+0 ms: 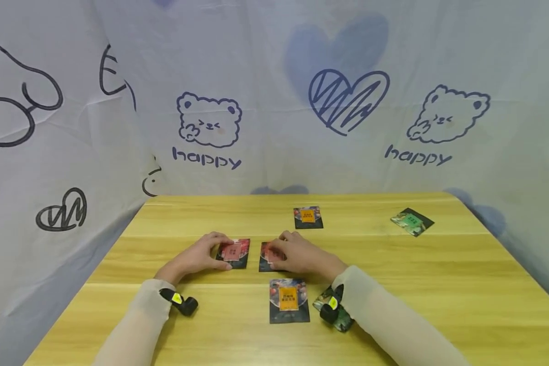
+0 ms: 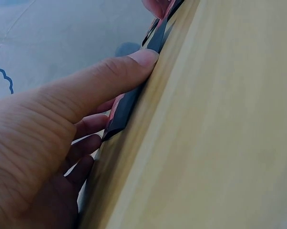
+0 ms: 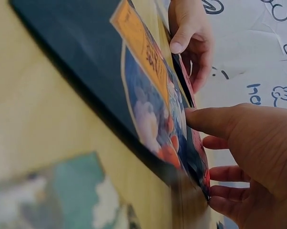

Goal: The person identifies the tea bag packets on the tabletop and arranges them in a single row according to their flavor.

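Note:
Two flat black sachets with red labels lie side by side near the middle of the table. My left hand [image 1: 200, 257] holds the left sachet [image 1: 241, 254] by its edges, thumb at the near edge and fingers at the far left. In the left wrist view, the thumb lies along this sachet's dark front strip [image 2: 130, 106]. My right hand [image 1: 305, 256] grips the right sachet [image 1: 264, 260] with thumb and fingers, covering its right part. In the right wrist view, this sachet [image 3: 197, 164] is partly behind a nearer orange-labelled sachet [image 3: 67, 52].
Nearer me lies the orange-labelled sachet [image 1: 289, 310], beside a green sachet [image 1: 345, 321] partly under the right wrist camera [image 1: 330, 309]. Another orange-labelled sachet [image 1: 308, 217] and a green-labelled one [image 1: 413, 221] lie farther back on the wood-grain table [image 1: 201, 325]. A drawn-on white cloth [image 1: 274, 127] hangs behind.

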`<action>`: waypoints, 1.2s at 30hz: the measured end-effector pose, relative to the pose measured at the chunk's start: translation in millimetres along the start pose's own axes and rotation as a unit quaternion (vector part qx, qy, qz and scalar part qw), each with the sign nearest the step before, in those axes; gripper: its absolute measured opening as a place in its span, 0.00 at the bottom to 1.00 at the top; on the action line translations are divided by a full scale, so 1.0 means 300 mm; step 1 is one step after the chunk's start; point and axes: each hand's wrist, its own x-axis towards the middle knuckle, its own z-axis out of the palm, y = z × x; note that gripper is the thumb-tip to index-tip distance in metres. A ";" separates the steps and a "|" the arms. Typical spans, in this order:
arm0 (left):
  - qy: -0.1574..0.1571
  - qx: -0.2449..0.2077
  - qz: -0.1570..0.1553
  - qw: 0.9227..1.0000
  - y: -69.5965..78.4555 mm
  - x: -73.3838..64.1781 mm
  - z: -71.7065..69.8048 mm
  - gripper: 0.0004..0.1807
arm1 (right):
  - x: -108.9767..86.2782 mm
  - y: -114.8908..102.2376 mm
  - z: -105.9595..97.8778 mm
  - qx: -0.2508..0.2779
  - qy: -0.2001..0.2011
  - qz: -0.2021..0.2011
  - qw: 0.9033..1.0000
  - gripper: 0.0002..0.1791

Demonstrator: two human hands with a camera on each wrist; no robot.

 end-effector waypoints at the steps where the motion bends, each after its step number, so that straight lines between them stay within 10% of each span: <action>1: 0.001 0.000 0.001 1.000 0.001 -0.002 -0.004 0.40 | 0.004 -0.004 0.000 -0.001 0.000 0.003 1.000 0.28; 36: -0.002 0.008 0.016 1.000 -0.008 -0.005 -0.009 0.40 | 0.084 -0.055 0.022 -0.026 0.011 0.008 1.000 0.27</action>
